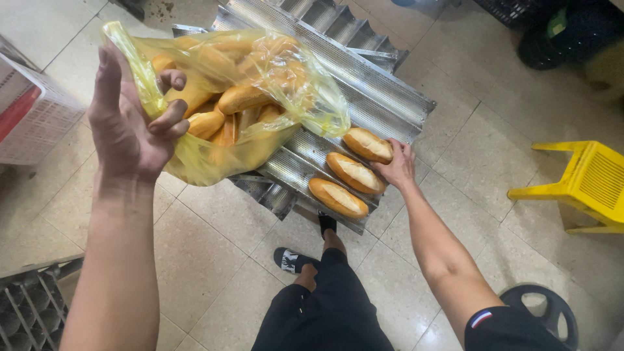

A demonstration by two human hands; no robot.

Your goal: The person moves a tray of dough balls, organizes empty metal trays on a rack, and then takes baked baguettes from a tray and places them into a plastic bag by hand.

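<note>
My left hand (130, 120) is raised and holds up a yellow see-through plastic bag (260, 84) by its rim; the bag is full of several golden bread rolls. Below it lies a corrugated perforated metal baking tray (383, 91) with three bread rolls in its grooves. My right hand (398, 166) reaches down and grips the end of the farthest roll (365, 144). The middle roll (354, 173) and the near roll (337, 197) lie beside it, untouched.
More metal trays are stacked under the top one on the tiled floor. A yellow plastic stool (585, 185) stands at the right, a white crate (29, 117) at the left, a wire rack (29, 312) at the lower left. My legs and dark shoes (292, 260) show below.
</note>
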